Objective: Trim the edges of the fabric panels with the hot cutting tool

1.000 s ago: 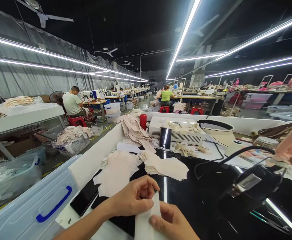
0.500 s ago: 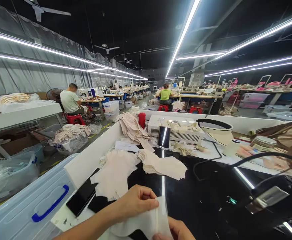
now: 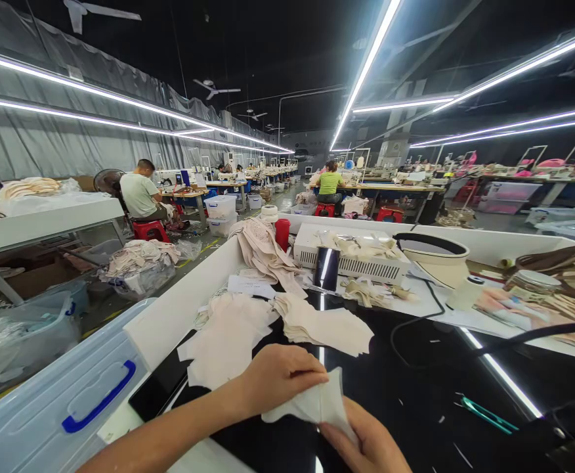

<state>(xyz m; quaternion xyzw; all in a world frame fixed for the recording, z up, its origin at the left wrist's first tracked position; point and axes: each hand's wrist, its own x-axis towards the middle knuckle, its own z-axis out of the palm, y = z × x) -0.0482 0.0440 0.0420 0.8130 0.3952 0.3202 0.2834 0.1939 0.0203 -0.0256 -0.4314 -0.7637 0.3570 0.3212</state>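
My left hand [image 3: 275, 378] and my right hand [image 3: 366, 443] both pinch a small piece of white fabric [image 3: 317, 402], lifted just above the glossy black worktop [image 3: 405, 374] at the bottom centre. The fabric is folded into a peak between the fingers. Just beyond my hands lie stacks of cut cream fabric pieces [image 3: 324, 325] and a second pile [image 3: 228, 335] to their left.
A clear storage bin with a blue handle [image 3: 98, 397] sits at the lower left. A white box [image 3: 351, 259], a black cup [image 3: 325, 268], a red cup [image 3: 282, 233], a round tub [image 3: 432, 253] and green-handled snips [image 3: 487, 415] are on the table. Other people sew at far tables.
The flat fabric strip has been lifted and folded into a peak between my hands. A person's arm and the black tool at the right have left the view.
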